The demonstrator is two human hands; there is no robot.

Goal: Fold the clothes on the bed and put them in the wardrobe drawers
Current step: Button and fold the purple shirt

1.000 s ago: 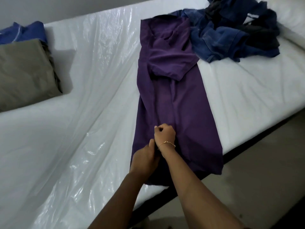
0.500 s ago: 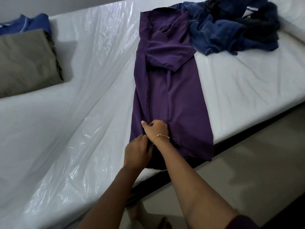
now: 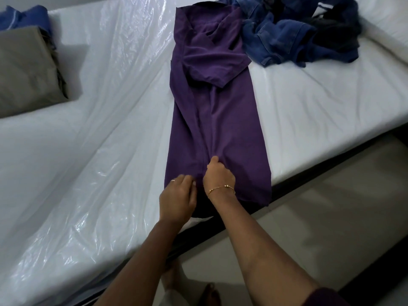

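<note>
Here my right hand pinched the limp, soft purple polo shirt near its hem, my left hand resting loosely curled alongside; best gripped at hem corners.

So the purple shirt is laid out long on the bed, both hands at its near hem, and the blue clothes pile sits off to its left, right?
Not quite. In the head view the blue clothes pile sits to the right of the purple shirt, by its collar. The rest holds: both the left hand and the right hand are at the near hem.
</note>
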